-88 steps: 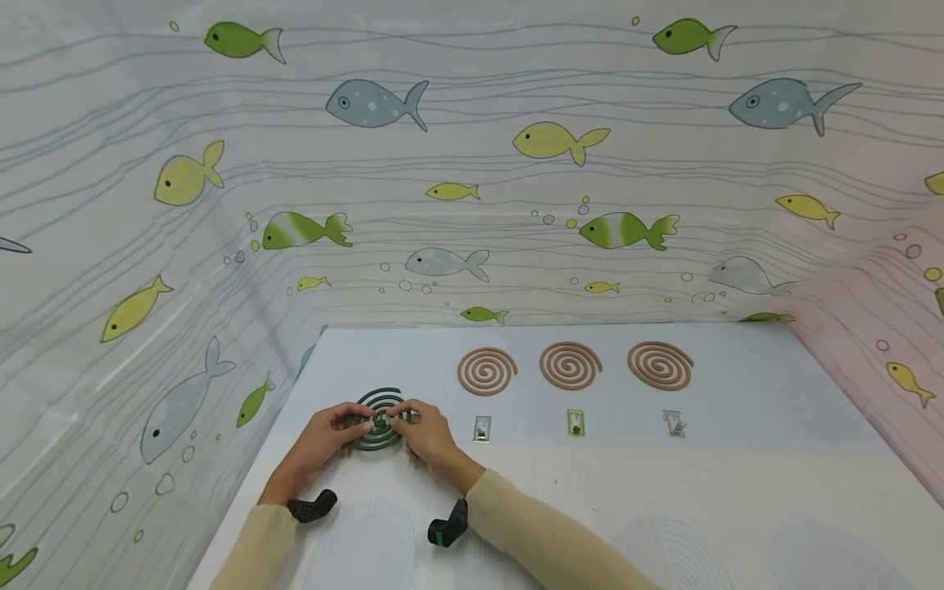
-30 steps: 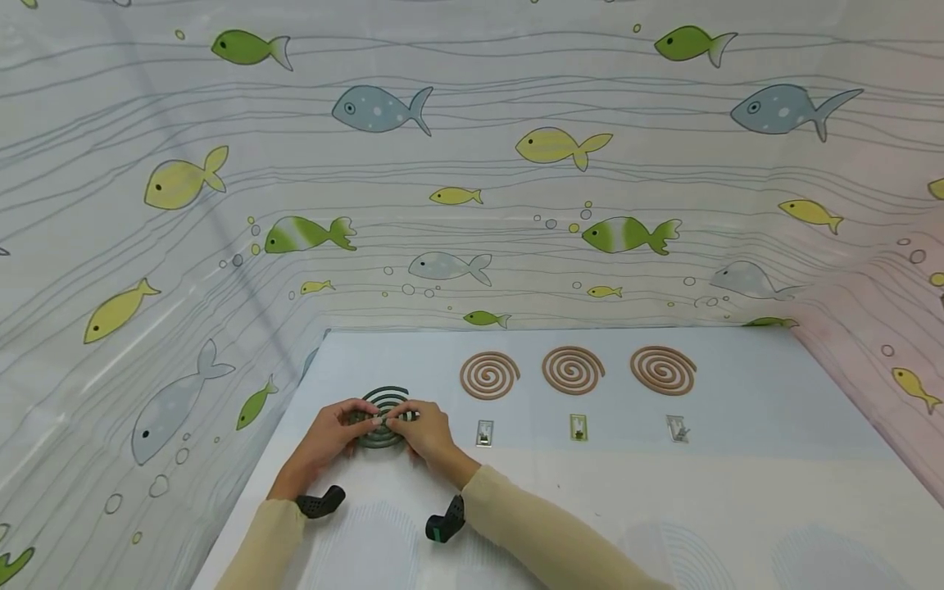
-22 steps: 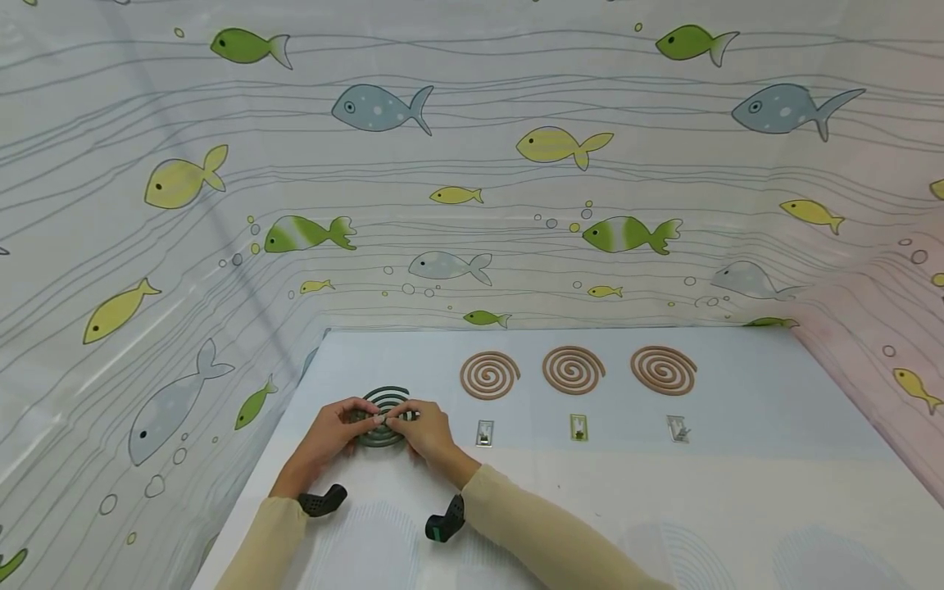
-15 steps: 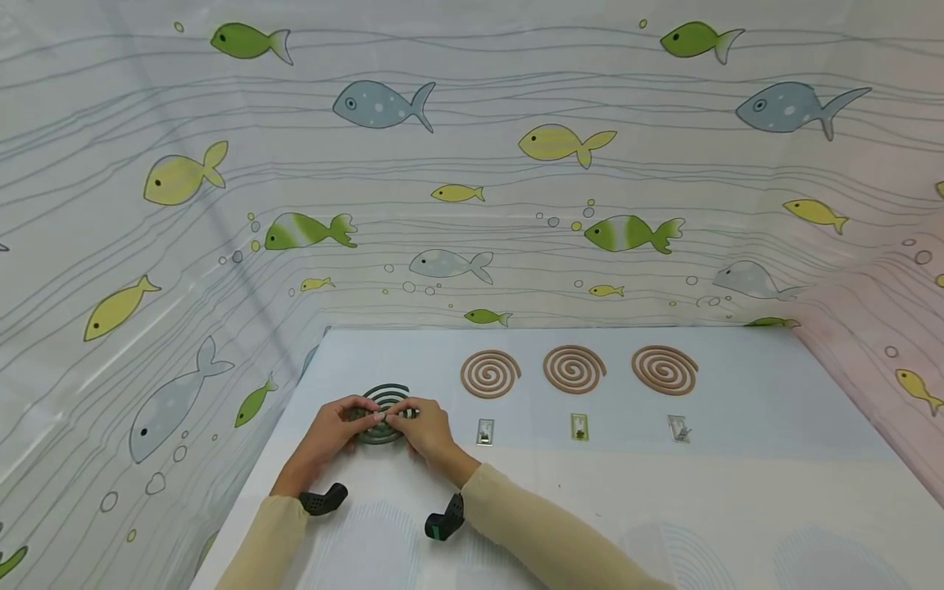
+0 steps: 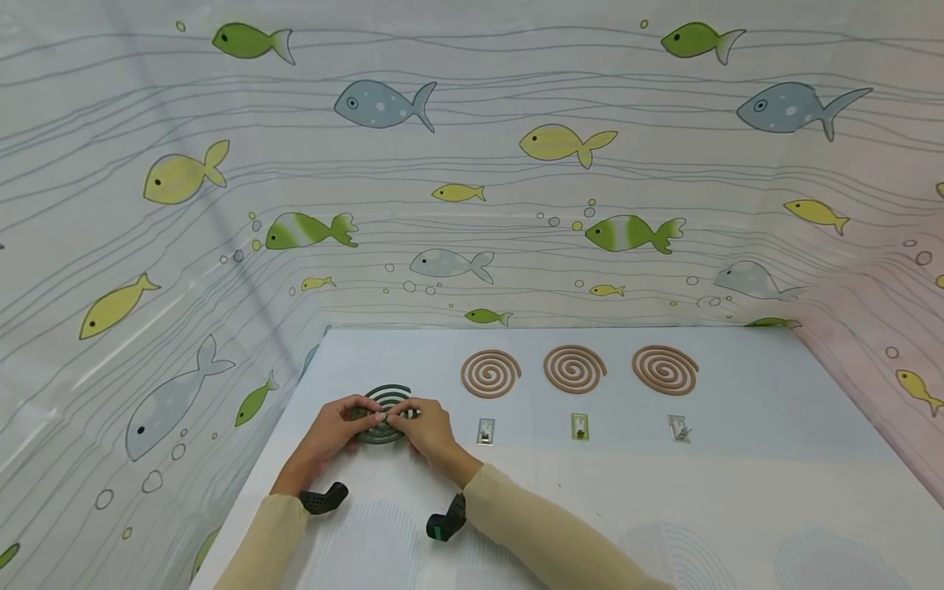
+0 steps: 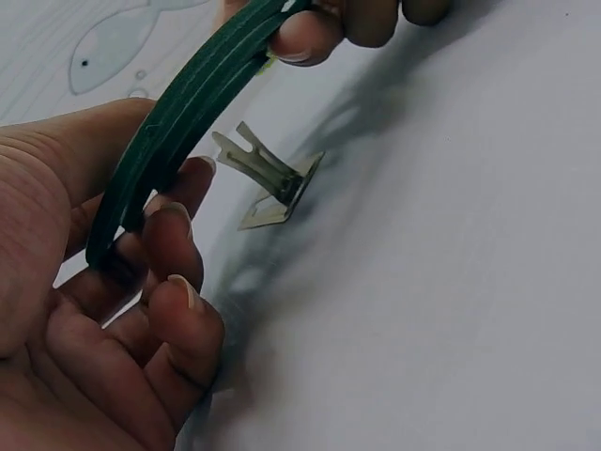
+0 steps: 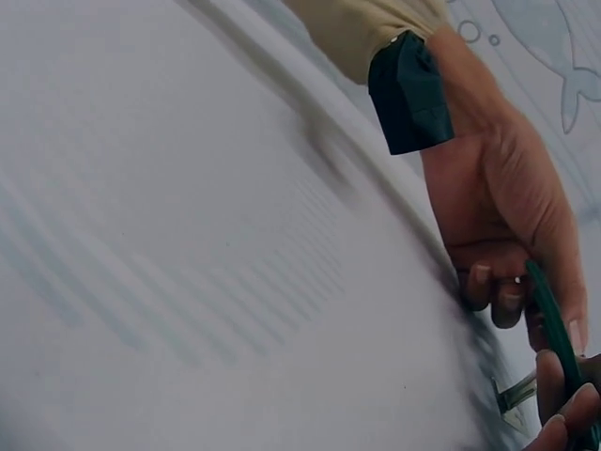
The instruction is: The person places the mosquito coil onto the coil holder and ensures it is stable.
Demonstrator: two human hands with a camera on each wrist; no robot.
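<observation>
A dark green mosquito coil [image 6: 188, 113] is held raised above the table, edge-on in the left wrist view. In the head view, my left hand [image 5: 330, 432] grips its left side and my right hand [image 5: 428, 428] its right side. Thumbs and forefingers meet near the spiral's centre, where they hide what lies between them. Below the coil, apart from it, a small metal coil stand [image 6: 266, 174] with a forked upright prong rests on the tabletop. From the right wrist, my right fingers [image 7: 554, 413] show at the lower corner, close to this stand.
Three brown coils, left [image 5: 488, 374], middle [image 5: 574, 369] and right [image 5: 664, 371], lie in a row farther back. In front of each is a small metal stand: left [image 5: 485, 432], middle [image 5: 579, 427], right [image 5: 678, 429]. Fish-patterned sheeting [image 5: 457, 229] walls the white table [image 5: 737, 508].
Since the oldest frame, my fingertips have drawn closer together at the coil's centre. Over the last second both hands and the coil stay almost still; the head view shifts slightly.
</observation>
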